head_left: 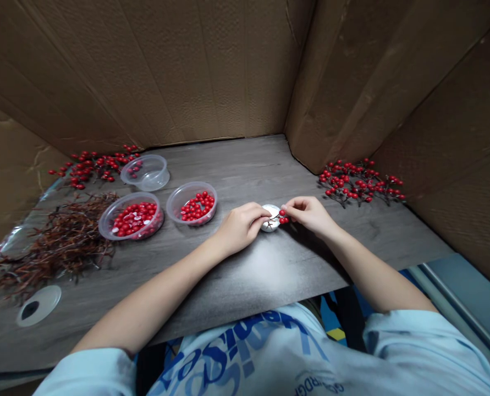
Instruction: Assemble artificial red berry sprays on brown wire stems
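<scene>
Right hand (pixel 309 215) pinches narrowly, its fingertips closed on a thin dark twig bearing glossy red berries (pixel 281 218). Left hand (pixel 237 226) curls, fingers nearly closed, against a small round white object (pixel 270 212), which the twig touches, at the middle of a grey wood-grain tabletop (pixel 294 264).

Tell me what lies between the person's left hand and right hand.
In the head view, a white rounded object sits between the left hand and the right hand, with a dark-stemmed sprig of red berries across it.
</scene>
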{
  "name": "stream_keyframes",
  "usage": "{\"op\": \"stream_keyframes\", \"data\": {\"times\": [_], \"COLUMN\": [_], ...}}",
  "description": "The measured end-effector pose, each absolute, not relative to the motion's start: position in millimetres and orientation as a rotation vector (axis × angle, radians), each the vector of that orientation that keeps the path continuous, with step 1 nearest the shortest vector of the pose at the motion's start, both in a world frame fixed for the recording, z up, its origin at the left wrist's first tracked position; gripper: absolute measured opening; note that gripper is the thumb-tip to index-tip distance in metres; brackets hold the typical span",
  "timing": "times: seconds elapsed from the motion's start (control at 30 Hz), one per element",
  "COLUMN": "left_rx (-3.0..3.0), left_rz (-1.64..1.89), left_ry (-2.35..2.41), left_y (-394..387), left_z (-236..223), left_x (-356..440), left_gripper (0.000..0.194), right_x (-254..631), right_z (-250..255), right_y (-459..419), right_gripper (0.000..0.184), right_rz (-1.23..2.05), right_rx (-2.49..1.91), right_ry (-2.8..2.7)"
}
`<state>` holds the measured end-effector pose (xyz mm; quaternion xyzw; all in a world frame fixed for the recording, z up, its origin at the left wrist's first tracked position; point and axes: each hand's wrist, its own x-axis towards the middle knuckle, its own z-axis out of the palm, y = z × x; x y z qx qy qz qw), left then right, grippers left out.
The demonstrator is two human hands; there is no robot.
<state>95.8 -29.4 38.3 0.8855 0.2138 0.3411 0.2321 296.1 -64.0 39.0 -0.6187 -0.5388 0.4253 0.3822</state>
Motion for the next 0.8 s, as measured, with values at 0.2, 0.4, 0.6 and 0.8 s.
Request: {"op": "stream_keyframes", "data": {"times": [0.2,0.4,0.6,0.8], "left_rx": [2.392,2.346,2.327,2.353], "left_rz": [1.046,1.058,1.095,1.13], "left_ry": [0.647,0.73,0.777,0.722], "left_y": [-29.6,-29.6,-32.1,-29.9], "left_z": [45.3,54.1,57.6,57.9], "left_x": [89.4,75.9,63.0,69.3], "left_gripper": [0.016,0.017,0.017,0.018], "right_x": [292.9,283.5,271.8,277.9], "right_z": [45.1,59.8,73.1,62.2], "right_y": [-65.7,-62.2,-53.1,-53.9], "right_gripper": [0.034,0.034,0.034,0.034], "right_rz": [1.111,1.069,1.1,1.026], "right_rx": [-1.575,-1.554,-1.487,-1.563], "right_ry": [-1.337,-1.273,-1.302,-1.416]}}
